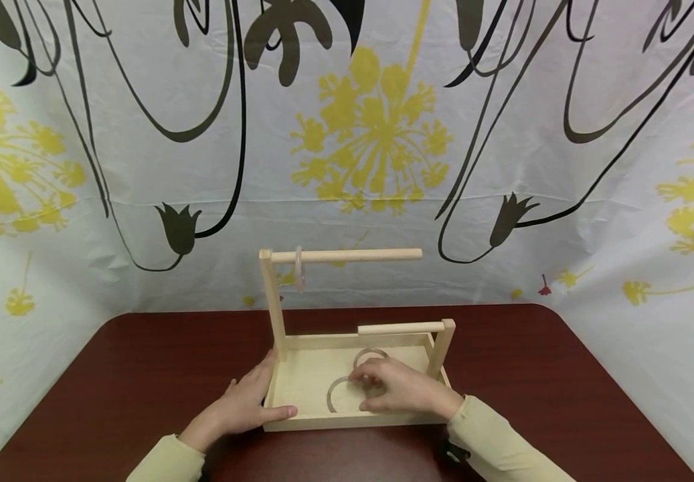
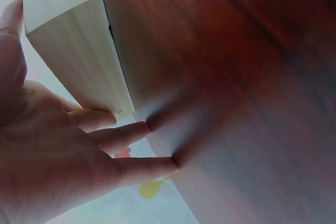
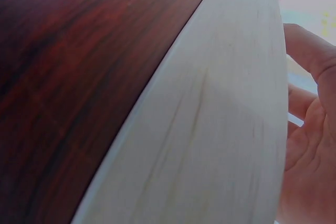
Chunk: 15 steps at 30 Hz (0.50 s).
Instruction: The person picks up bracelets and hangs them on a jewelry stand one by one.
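Note:
A shallow pale wooden tray [image 1: 307, 423] carries a tall post with a peg [image 1: 359, 255] at left and a shorter post with a peg [image 1: 401, 328] at right. One translucent ring [image 1: 300, 271] hangs on the tall peg. In the tray lie a front ring [image 1: 333, 395] and a back ring [image 1: 371, 351], both partly covered by my right hand [image 1: 403, 388]. Its fingers are bent down at the front ring, thumb apart; whether they grip it is hidden. My left hand [image 1: 244, 402] rests against the tray's left end, thumb over the front rim, fingers spread [image 2: 142, 170].
The tray stands on a dark red-brown wood-grain table [image 1: 142, 375]. A white cloth [image 1: 347, 221] with yellow, grey and black plant prints hangs behind and at both sides. In the right wrist view, the tray's front wall [image 3: 210, 108] hides the right fingertips.

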Motion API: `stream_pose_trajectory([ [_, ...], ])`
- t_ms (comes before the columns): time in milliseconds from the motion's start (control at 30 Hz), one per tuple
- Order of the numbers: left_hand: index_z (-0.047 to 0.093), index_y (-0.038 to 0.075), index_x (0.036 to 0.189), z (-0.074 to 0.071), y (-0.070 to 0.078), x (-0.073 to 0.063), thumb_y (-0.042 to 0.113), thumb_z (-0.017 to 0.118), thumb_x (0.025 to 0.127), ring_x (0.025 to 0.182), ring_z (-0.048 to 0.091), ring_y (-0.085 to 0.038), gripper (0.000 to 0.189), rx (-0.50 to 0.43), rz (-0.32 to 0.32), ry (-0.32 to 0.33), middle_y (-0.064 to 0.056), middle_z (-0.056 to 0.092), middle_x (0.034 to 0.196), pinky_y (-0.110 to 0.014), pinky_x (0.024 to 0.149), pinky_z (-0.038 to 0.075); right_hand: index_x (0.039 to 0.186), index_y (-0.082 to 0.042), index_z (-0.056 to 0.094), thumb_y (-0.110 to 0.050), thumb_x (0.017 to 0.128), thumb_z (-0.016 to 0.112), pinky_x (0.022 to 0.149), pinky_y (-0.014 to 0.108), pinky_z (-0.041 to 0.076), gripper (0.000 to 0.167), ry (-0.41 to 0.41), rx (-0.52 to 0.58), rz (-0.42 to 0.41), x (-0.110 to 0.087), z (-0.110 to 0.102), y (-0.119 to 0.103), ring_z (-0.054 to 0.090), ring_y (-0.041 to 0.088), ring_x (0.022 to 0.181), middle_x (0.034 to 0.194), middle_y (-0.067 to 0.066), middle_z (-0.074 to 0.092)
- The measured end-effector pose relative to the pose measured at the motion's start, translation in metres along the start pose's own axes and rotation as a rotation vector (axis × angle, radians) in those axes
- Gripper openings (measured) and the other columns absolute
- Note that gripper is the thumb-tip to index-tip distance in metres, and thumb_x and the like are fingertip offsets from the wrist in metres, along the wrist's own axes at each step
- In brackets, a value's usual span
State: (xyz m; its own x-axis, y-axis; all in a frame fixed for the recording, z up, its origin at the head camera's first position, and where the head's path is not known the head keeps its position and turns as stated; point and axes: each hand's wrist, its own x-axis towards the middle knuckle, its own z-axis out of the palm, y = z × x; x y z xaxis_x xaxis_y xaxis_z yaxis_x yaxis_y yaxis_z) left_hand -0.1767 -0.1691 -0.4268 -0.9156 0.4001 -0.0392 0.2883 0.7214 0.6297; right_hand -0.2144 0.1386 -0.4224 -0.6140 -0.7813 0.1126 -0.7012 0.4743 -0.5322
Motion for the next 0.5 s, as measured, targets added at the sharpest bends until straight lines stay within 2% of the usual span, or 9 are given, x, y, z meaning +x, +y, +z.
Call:
stream_pose_trajectory([
  [267, 0.006, -0.003, 0.153, 0.002, -0.001, -0.001, 0.050, 0.074, 0.081, 0.137, 0.027, -0.045, 0.112, 0.004, -0.018, -0.004, -0.027, 0.018, 0.154, -0.081, 0.090, 0.017, 0.117, -0.002, 0.065, -0.015, 0.081, 0.079, 0.083, 0.024, 0.049, 0.041, -0.024, 0.048, 0.025, 0.007, 0.005, -0.004, 0.060, 0.009, 0.094, 0.104, 0.001, 0.064],
  [500, 0.005, -0.001, 0.154, 0.002, -0.001, 0.000, 0.050, 0.074, 0.081, 0.137, 0.027, -0.045, 0.113, 0.006, -0.022, 0.006, -0.025, 0.019, 0.155, -0.081, 0.090, 0.017, 0.122, -0.003, 0.063, -0.019, 0.084, 0.077, 0.086, 0.023, 0.047, 0.044, -0.037, 0.000, 0.020, 0.015, 0.008, -0.009, 0.058, 0.009, 0.098, 0.110, 0.002, 0.065],
])
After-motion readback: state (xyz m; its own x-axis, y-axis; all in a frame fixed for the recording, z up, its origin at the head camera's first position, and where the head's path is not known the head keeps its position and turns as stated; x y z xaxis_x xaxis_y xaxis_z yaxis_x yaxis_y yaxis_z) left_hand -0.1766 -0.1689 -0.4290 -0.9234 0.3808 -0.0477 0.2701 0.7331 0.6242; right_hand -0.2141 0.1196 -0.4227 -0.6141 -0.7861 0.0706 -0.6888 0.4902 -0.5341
